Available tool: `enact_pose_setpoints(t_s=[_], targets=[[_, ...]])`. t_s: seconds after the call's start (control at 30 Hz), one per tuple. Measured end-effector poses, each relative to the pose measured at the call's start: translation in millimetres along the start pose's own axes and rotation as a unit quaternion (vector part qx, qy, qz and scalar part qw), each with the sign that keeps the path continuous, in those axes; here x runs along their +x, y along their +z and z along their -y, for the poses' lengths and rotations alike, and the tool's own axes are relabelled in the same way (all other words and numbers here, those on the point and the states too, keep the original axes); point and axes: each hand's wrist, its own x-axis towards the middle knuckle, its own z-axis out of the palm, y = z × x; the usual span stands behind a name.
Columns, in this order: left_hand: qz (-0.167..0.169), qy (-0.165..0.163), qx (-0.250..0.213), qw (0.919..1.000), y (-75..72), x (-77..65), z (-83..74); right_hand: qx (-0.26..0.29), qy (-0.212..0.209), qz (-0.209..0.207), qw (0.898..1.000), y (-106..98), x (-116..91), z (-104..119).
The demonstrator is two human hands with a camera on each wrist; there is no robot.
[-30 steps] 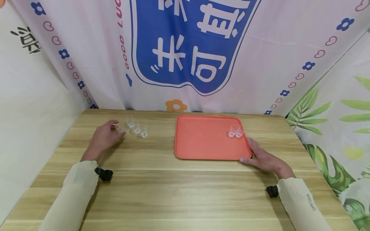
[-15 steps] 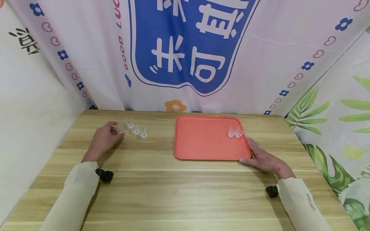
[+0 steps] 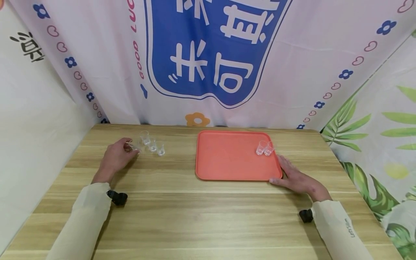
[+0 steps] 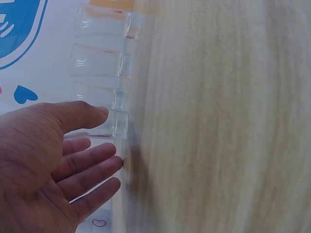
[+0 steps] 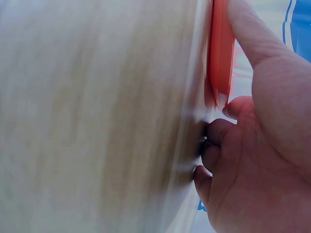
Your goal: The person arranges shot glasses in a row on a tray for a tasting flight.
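Note:
At the table's left, my left hand (image 3: 120, 153) pinches a clear shot glass (image 4: 120, 124) between thumb and index finger; its base is right at the tabletop. The other fingers of that hand (image 4: 68, 155) extend loosely below the glass in the left wrist view. Just right of it stand 3 more clear shot glasses (image 3: 152, 145), close together. My right hand (image 3: 297, 177) rests at the near right corner of a red tray (image 3: 234, 159), fingers along its right edge and thumb at its near edge. Two shot glasses (image 3: 260, 148) stand upright side by side on the tray's right part.
The wood-grain table (image 3: 195, 216) reaches back to a printed curtain (image 3: 113, 54). A leaf-patterned cloth (image 3: 383, 144) hangs at the right and a pale one at the left (image 3: 39, 108).
My left thumb and fingers have closed slightly on the shot glass. My right hand, the tray and the other glasses stay in place.

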Motion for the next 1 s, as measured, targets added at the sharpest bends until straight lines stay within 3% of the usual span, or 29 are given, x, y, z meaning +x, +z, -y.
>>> enact_pose_setpoints(t_s=[1.0], targets=[[-0.014,0.017,-0.018,0.9996,1.3,-1.3,0.6,0.001,-0.005,0.0,1.0,0.1,0.7,-0.1]])
